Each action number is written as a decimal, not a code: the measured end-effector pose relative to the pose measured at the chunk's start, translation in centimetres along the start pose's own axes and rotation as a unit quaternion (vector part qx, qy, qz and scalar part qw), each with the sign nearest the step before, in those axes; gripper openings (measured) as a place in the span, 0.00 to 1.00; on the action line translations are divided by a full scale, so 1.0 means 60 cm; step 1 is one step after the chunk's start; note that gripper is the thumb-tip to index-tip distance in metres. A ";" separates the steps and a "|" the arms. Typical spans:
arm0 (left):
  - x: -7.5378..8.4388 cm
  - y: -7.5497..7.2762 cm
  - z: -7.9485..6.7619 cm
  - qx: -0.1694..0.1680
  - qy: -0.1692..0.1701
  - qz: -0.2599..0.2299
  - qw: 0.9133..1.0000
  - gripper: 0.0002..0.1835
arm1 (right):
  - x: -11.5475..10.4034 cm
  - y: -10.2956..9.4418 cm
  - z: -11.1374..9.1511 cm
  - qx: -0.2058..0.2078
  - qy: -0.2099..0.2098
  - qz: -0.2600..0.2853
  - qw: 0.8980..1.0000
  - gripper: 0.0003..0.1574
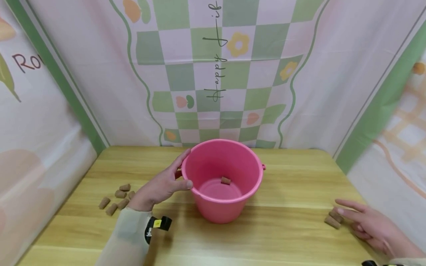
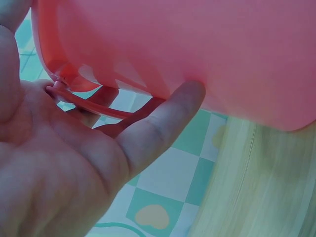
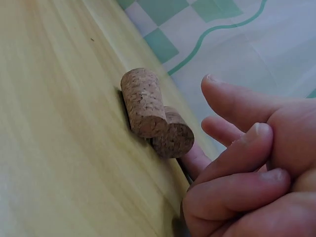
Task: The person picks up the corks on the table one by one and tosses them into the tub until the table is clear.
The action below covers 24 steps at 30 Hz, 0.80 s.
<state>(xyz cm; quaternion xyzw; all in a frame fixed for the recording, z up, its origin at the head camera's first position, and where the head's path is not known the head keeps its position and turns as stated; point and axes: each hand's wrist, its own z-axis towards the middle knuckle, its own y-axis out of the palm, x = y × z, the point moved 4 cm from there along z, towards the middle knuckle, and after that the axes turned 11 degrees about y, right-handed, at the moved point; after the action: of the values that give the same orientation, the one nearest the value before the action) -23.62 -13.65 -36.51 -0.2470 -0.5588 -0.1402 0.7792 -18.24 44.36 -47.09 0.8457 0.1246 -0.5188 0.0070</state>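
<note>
A pink bucket (image 1: 221, 210) stands upright on the table with one cork (image 1: 225, 180) lying on its inside bottom. My left hand (image 1: 163, 186) holds the bucket's left side, thumb at the rim and fingers along the outer wall; the bucket's handle (image 2: 94, 106) passes by its palm in the left wrist view. At the table's right, my right hand (image 1: 374, 225) is beside two corks, a front one (image 3: 143, 103) and a rear one (image 3: 174, 136). Its index finger reaches to the rear cork, the thumb stands apart, and the other fingers are bent.
Several loose corks (image 1: 121, 194) lie on the left of the wooden table (image 1: 286, 236), near my left forearm. A checkered curtain (image 1: 213, 74) hangs behind the table, with more printed cloth at both sides.
</note>
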 end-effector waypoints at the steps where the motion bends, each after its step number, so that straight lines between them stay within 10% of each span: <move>1: 0.000 0.000 0.000 0.000 0.000 0.000 1.000 0.54 | 0.001 0.001 -0.002 -0.004 -0.001 -0.002 1.000 0.24; 10: -0.001 0.001 0.002 0.002 -0.002 0.005 1.000 0.53 | 0.012 0.006 -0.011 0.003 0.077 -0.046 0.996 0.19; 16: -0.001 0.001 0.000 0.006 -0.004 0.012 1.000 0.54 | 0.015 0.009 -0.009 0.032 0.098 -0.114 0.988 0.39; 24: -0.002 0.000 -0.002 0.001 0.003 0.008 1.000 0.53 | 0.015 0.023 -0.015 0.057 0.078 -0.087 0.991 0.16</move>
<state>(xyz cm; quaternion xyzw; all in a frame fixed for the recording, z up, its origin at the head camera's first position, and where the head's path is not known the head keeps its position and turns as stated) -23.54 -13.70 -36.64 -0.2503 -0.5545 -0.1346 0.7821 -16.76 43.30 -47.62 0.8684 0.1684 -0.4563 -0.0965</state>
